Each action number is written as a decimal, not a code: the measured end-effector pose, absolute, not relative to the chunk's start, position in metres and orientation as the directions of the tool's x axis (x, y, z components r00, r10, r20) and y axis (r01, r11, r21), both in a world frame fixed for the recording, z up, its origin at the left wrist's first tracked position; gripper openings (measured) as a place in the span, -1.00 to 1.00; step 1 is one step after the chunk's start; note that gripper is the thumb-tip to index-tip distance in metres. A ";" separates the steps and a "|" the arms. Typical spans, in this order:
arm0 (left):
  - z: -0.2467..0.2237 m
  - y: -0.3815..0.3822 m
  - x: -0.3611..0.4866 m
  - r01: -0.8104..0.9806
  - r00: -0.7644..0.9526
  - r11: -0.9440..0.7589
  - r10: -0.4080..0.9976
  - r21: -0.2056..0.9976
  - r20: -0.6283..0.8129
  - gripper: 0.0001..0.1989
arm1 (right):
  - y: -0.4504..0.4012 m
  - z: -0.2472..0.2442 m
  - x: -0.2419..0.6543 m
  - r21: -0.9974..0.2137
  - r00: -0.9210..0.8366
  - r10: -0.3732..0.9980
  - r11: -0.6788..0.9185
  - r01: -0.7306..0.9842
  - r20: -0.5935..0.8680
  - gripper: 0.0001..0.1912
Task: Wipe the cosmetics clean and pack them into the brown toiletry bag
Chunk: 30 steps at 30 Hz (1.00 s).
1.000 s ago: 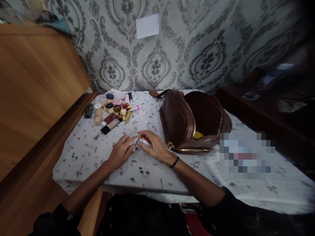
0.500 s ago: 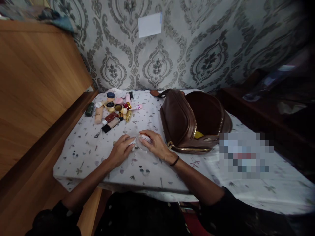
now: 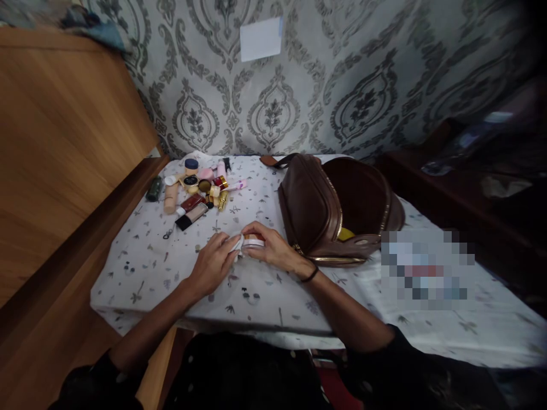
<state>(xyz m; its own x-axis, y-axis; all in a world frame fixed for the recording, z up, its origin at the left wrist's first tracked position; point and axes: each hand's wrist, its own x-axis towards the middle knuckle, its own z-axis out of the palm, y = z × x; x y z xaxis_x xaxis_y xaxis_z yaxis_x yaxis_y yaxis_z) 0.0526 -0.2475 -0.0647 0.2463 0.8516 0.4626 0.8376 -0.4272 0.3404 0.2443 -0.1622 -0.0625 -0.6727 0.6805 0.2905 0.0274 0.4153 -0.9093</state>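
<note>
Over the front middle of the cloth-covered table, my right hand grips a small round cosmetic jar with a white band and an orange-brown part. My left hand is closed on a white wipe, which presses against the jar's left side. The fingers cover part of both things, so the jar's label cannot be read. To the right of my right hand stands a brown leather bag, unzipped, with something yellow inside.
A cluster of cosmetics lies at the back left, including a beige tube, a dark green bottle and a blue-lidded jar. A wooden cabinet borders the left side. A blurred-out patch covers something at the right.
The jar has turned in my right hand, so its banded side now shows. The wipe in my left hand has come against it. Bag and cosmetics stay where they were.
</note>
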 end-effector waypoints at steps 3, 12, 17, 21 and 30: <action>-0.071 -0.248 0.056 0.844 0.233 -0.387 0.888 0.371 0.396 -0.65 | -0.158 -0.064 0.247 -0.878 -0.692 0.667 0.468 0.100 0.277 -0.64; -0.071 -0.247 0.057 0.831 0.236 -0.336 0.935 0.444 0.267 -0.76 | -0.159 -0.062 0.248 -0.814 -0.667 0.676 0.553 0.176 0.315 -0.79; -0.054 -0.246 0.047 0.759 0.158 -0.319 0.936 0.568 0.316 -0.69 | -0.166 -0.070 0.240 -0.867 -0.585 0.717 0.496 0.045 0.380 -0.71; -0.045 -0.250 0.043 0.752 0.152 -0.343 0.921 0.563 0.359 -0.63 | -0.168 -0.073 0.238 -0.830 -0.617 0.692 0.547 0.110 0.375 -0.69; -0.055 -0.252 0.057 0.834 0.169 -0.358 0.890 0.420 0.424 -0.60 | -0.162 -0.066 0.244 -0.700 -0.658 0.627 0.684 0.208 0.417 -0.74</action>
